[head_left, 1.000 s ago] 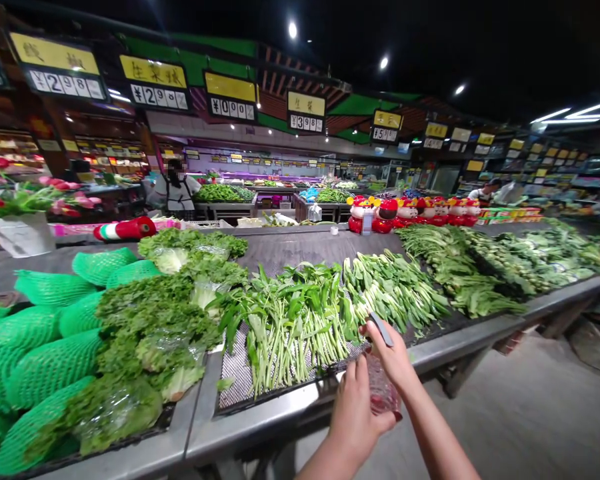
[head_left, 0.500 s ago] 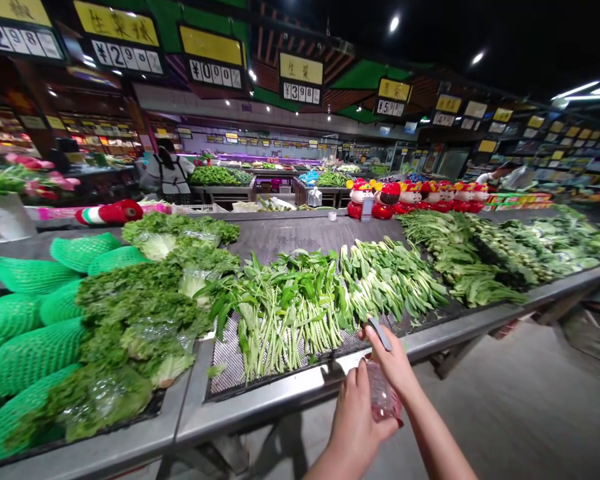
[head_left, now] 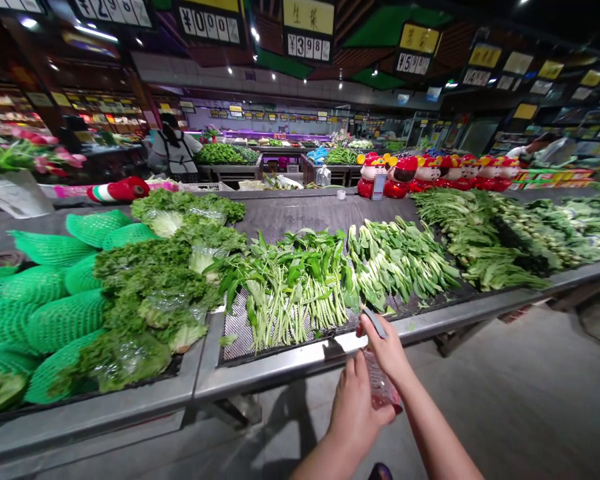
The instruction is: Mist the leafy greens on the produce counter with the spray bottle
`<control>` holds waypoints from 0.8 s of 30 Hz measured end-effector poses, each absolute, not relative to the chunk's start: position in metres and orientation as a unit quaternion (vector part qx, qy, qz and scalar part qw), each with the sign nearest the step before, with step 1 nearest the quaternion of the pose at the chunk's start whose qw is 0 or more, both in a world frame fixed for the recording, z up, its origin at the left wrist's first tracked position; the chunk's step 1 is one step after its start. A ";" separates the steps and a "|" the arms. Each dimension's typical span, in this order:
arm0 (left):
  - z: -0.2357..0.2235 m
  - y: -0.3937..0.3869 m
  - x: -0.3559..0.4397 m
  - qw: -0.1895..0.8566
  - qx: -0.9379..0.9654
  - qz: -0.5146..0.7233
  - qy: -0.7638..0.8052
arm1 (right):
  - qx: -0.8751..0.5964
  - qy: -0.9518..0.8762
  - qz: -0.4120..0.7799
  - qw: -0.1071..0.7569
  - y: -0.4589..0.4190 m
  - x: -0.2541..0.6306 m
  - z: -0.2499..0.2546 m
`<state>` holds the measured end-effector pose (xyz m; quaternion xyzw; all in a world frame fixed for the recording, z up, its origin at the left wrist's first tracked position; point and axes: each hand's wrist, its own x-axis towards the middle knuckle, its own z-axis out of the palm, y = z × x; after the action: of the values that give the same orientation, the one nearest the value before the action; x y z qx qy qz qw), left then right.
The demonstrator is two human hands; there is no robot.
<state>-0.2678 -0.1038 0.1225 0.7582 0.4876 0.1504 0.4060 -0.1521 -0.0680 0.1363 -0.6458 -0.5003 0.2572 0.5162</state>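
At five o'clock, nearest the wearer, both hands meet on a clear container [head_left: 381, 387] with something reddish at its bottom. The left hand [head_left: 353, 400] has its fingers wrapped round the near side and its thumb low by the base — probably to bear the weight. The right hand [head_left: 387, 350] comes in from the other side, its fingers looking closed round the top, seemingly to steady it; a grey strip [head_left: 375, 323] lies along them, perhaps a carrying strap, though the hand hides the container's top. Below, a dark shoe tip [head_left: 380, 472] shows on the floor [head_left: 505, 380]. Just past the hands runs the stand's metal rim [head_left: 290, 360], a low barrier between them and the greens. Towards six o'clock, stems [head_left: 285, 300] lie side by side on a mesh mat [head_left: 236, 327], likely so that they drain and pick up easily; at three, pak choi [head_left: 405, 260] overlaps in rows. Between eight and nine, lettuce [head_left: 160, 280] sits partly in film, and beyond it heads wear green nets [head_left: 65, 320], presumably against bruising. Farther back, red dolls [head_left: 430, 177] line the ledge at two o'clock — partly blocking the view behind — and a person [head_left: 175, 150] stands at ten, back turned. Price signs [head_left: 307, 43] hang at twelve.
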 end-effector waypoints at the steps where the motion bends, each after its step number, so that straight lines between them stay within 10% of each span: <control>1: 0.121 -0.105 -0.268 0.405 0.758 0.148 0.489 | -0.650 -0.500 0.254 0.512 -0.069 -0.152 0.135; 24: 0.155 -0.092 -0.214 0.344 0.805 0.201 0.440 | -0.607 -0.505 0.208 0.577 -0.065 -0.092 0.175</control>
<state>-0.2142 -0.0921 0.1550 0.8051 0.4398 0.2011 0.3435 -0.0917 -0.0646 0.1753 -0.6067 -0.5054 0.2078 0.5773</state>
